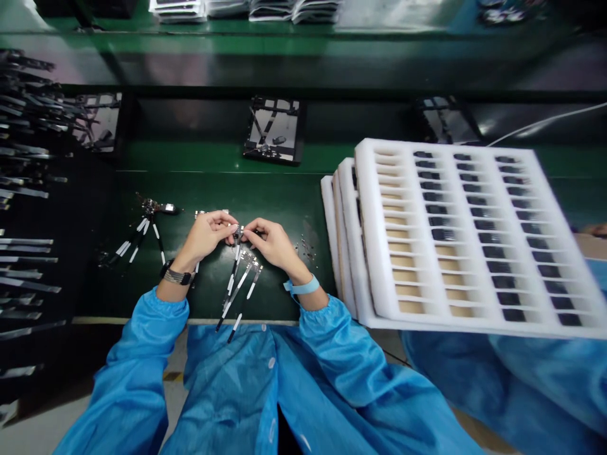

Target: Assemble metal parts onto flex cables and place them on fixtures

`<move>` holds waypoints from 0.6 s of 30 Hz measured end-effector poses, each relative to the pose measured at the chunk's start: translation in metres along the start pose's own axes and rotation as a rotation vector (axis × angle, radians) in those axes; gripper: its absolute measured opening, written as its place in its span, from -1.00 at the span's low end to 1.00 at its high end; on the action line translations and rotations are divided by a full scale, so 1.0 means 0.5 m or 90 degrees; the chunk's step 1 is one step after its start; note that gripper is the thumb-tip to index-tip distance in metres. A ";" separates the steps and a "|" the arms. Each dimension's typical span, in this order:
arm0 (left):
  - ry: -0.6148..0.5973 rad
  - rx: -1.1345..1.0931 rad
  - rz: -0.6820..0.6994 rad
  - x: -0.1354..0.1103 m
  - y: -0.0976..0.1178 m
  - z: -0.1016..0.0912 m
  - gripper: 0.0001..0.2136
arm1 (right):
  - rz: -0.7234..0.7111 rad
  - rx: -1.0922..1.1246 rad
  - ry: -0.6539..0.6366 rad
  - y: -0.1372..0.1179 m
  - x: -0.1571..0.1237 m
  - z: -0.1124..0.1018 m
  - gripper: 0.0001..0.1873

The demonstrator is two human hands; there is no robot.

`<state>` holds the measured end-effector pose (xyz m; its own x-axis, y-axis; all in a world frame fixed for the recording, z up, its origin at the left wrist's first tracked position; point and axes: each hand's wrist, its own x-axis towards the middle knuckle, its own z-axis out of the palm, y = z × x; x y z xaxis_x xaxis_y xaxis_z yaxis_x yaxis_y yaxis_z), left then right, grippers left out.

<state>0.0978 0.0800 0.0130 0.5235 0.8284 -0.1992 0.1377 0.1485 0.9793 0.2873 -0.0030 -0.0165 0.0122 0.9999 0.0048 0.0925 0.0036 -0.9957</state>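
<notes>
Over the green bench, my left hand pinches the connector end of a thin black-and-white flex cable. The fingertips of my right hand are closed on the same end from the other side. Its strip hangs toward the bench's front edge. Just below my hands lie several more flex cables, their small metal ends together and their tails fanned out past the edge. Part of another strip shows behind my left wrist. My fingers hide the exact point of contact.
To the left sits a bunch of flex cables with a small module. A dark rack of strips stands further left. Stacked white foam trays with dark parts overhang the front edge at right. Behind, a black tray holds parts. Tiny bits lie near my right hand.
</notes>
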 end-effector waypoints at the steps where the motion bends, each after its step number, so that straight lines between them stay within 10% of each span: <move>1: 0.012 0.000 0.007 -0.001 -0.001 0.003 -0.63 | 0.001 0.001 0.009 0.001 0.000 0.002 -0.81; 18: -0.014 0.005 -0.007 -0.003 0.005 0.000 -0.66 | 0.101 0.191 -0.088 -0.005 0.004 -0.015 -0.53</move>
<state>0.0972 0.0791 0.0157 0.5402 0.8149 -0.2101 0.1491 0.1530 0.9769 0.2945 -0.0010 -0.0133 -0.1329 0.9806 -0.1444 -0.1968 -0.1689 -0.9658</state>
